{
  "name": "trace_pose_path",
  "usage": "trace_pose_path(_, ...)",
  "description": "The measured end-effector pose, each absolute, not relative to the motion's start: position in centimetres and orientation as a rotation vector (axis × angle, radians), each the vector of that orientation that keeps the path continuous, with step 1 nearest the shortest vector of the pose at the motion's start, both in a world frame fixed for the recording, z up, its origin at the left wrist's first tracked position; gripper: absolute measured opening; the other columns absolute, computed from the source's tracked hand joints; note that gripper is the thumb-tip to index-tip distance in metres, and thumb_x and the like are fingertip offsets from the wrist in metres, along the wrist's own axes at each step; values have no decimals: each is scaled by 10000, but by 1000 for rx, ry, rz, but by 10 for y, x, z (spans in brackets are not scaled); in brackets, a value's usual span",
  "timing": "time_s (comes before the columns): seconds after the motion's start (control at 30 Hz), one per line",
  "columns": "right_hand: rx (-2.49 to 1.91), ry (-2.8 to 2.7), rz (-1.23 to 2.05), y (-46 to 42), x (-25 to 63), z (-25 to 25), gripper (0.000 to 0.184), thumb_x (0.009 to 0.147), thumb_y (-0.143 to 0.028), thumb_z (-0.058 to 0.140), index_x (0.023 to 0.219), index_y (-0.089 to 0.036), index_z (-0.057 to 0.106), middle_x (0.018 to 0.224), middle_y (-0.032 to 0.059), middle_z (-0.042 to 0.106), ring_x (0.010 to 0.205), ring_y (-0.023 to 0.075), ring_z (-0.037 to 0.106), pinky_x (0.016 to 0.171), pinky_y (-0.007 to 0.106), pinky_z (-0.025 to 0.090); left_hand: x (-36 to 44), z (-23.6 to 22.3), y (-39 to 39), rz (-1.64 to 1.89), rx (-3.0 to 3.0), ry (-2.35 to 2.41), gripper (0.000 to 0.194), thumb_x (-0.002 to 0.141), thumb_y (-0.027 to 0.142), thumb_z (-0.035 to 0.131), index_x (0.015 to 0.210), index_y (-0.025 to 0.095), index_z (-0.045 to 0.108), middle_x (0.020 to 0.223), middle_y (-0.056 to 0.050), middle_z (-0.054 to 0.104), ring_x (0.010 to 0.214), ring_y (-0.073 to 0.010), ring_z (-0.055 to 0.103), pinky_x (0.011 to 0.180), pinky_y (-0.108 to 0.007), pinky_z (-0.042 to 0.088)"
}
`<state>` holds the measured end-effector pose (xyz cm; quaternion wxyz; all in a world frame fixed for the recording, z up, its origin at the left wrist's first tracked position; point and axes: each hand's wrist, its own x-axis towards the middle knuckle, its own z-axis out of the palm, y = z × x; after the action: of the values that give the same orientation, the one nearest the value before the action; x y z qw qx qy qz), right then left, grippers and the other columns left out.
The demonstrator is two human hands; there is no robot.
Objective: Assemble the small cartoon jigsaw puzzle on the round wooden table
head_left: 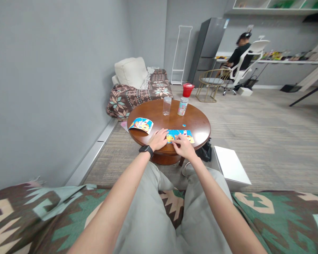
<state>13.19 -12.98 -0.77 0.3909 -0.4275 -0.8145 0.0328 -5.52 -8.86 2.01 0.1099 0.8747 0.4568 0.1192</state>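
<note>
A round brown wooden table (198,121) stands in front of me. On its near edge lies a small, bright blue jigsaw puzzle (181,135). My left hand (158,139), a black watch on its wrist, rests flat with fingers stretched against the puzzle's left end. My right hand (184,145) has its fingers bent down onto the puzzle's near edge; what they pinch, if anything, is too small to make out. One loose blue piece (184,125) lies further back. A curled picture sheet (141,125) lies at the table's left.
An empty clear tube (166,106) and a printed canister (182,106) stand at the table's back. A white box (231,165) sits on the floor to the right. Beyond are a red bucket (188,89), a patterned sofa (137,93), and a seated person (240,53) at a desk.
</note>
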Motion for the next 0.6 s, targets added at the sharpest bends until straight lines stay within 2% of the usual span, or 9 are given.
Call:
trace_pose_path(0.27, -1072, -2090, 19, -132, 131, -6, 283, 929, -237, 472, 870, -210, 748, 877, 102, 572, 885, 252, 546, 828, 452, 495, -56, 23, -90, 341, 2583, 1323, 554, 927, 348, 403, 1451, 167, 398, 1574, -106, 351, 1470, -246, 282, 1201, -427, 214)
trace_pose_path(0.6, -1068, -2137, 45, -134, 131, -4, 281, 930, -238, 460, 853, -213, 729, 888, 106, 553, 888, 257, 524, 813, 440, 483, -56, 25, -92, 330, 2586, 1328, 575, 899, 351, 453, 1443, 169, 408, 1570, -101, 358, 1468, -260, 282, 1202, -435, 206)
